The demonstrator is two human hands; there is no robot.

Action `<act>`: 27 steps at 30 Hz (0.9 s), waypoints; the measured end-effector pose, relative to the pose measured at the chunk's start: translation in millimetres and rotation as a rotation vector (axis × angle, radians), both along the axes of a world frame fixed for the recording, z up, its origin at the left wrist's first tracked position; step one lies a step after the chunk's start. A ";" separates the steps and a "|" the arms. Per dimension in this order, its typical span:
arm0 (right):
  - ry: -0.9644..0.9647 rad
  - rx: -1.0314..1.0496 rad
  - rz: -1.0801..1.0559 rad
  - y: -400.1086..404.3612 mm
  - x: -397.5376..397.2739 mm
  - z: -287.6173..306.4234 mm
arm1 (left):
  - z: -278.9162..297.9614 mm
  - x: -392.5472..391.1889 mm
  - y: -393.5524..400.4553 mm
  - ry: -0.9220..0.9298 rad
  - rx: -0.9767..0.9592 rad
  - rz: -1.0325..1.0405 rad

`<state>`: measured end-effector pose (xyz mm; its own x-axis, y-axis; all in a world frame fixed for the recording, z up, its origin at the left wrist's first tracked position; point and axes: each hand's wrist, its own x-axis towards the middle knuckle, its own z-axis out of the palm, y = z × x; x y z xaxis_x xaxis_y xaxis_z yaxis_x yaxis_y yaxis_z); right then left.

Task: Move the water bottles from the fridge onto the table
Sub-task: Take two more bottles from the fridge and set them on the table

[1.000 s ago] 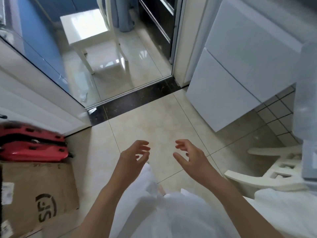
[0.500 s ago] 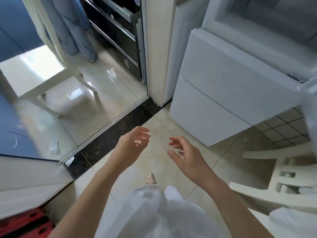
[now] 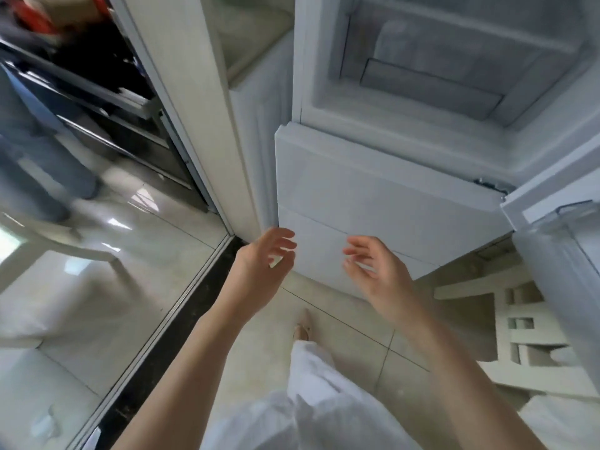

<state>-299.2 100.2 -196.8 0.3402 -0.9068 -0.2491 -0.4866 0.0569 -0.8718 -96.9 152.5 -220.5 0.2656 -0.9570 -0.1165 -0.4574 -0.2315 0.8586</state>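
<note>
A white fridge fills the upper right, its upper compartment open and its lower drawer fronts closed. The part of the compartment that shows holds a pale shelf and no water bottle that I can see. Both my hands hover in front of the lower drawers, holding nothing. My left hand has relaxed, spread fingers near the fridge's left corner. My right hand faces it with loosely curved fingers. No table is in view.
The fridge door stands swung out at the right edge. A white plastic stool lies on the tiled floor below it. A sliding glass door with a dark threshold strip runs along the left. A person's legs stand behind the glass.
The view has swung up and right from the floor and doorway to the open fridge. Both empty hands have stayed raised in front of me, now closer to the lower fridge drawers.
</note>
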 end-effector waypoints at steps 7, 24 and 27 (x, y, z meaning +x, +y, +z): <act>-0.048 -0.113 -0.059 -108.8 5.0 31.4 | 38.9 -4.4 -124.5 0.028 -0.094 -0.045; -0.264 -0.477 -0.313 -298.8 9.2 113.9 | 128.2 -28.8 -351.1 0.135 -0.457 -0.038; -0.274 -0.506 -0.348 -328.6 10.8 126.9 | 143.6 -34.3 -384.5 0.187 -0.494 -0.034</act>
<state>-288.4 -228.4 -70.0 -0.0028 -0.9571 0.2896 -0.2710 -0.2781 -0.9215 -131.2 -231.9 -76.8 0.2509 -0.9176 0.3082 -0.2863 0.2338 0.9292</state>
